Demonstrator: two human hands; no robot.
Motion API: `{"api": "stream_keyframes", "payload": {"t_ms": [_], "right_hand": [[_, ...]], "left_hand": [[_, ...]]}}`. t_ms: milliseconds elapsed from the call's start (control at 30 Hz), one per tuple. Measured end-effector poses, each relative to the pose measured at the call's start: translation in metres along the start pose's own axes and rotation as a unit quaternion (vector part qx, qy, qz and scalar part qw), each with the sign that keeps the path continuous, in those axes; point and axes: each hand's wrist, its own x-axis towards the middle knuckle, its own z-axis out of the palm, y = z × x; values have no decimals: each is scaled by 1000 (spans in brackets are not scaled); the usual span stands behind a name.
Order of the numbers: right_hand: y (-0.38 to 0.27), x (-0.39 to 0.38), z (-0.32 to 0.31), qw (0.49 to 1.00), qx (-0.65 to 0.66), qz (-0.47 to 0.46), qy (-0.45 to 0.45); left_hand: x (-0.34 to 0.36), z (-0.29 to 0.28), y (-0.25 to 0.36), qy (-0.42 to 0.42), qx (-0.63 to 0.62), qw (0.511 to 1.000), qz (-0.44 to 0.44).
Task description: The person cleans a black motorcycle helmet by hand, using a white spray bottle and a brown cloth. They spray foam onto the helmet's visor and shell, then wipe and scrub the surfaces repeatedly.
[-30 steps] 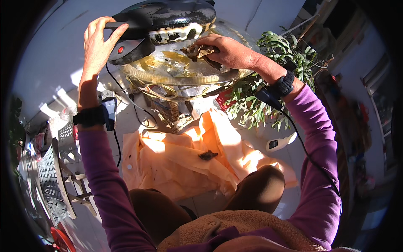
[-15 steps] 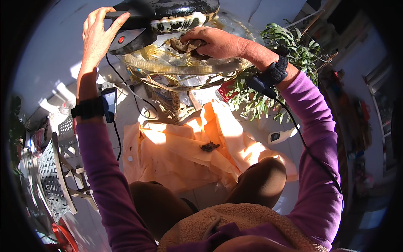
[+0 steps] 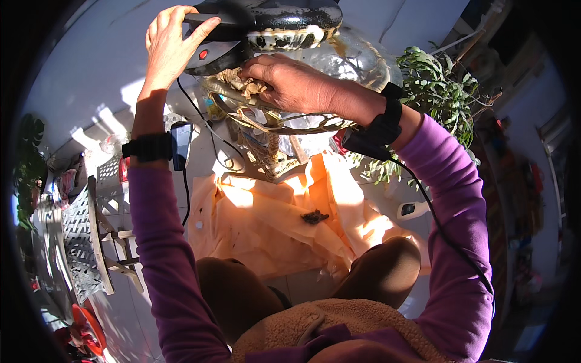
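My left hand (image 3: 171, 51) is closed round the black handle (image 3: 215, 23) of a black electric appliance (image 3: 293, 17) that looks like an electric pan. Its grey corner carries a red button or light (image 3: 203, 54). The pan's lower side is blotched with pale stains. Below the appliance, my right hand (image 3: 287, 81) is closed on a crumpled, brown-stained tissue (image 3: 242, 83), pressed near the left rim of the round glass-topped rattan table (image 3: 369, 75). My right fingertips are partly hidden.
An orange sheet (image 3: 266, 224) lies on the floor before my knees, with a dark crumpled scrap (image 3: 315, 216) on it. A leafy plant (image 3: 439, 91) stands right of the table. A pale bottle (image 3: 413, 210) lies by the sheet; a woven chair (image 3: 85, 242) stands at left. A black cord (image 3: 206, 124) hangs down.
My right hand has moved left and toward me with the tissue, to the table's near-left rim. The left hand still holds the handle. The whole view has shifted slightly.
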Motion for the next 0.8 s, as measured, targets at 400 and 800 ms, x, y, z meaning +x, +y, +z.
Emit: {"api": "stream_keyframes", "payload": {"t_ms": [400,800], "right_hand": [[55,-84,-94,902,274,326,68],[130,-126,-109,918,185,339,92]], "left_hand": [[-1,-2,0,8,-13,1000,12],[2,0,-5,0,1,1000,4]]}}
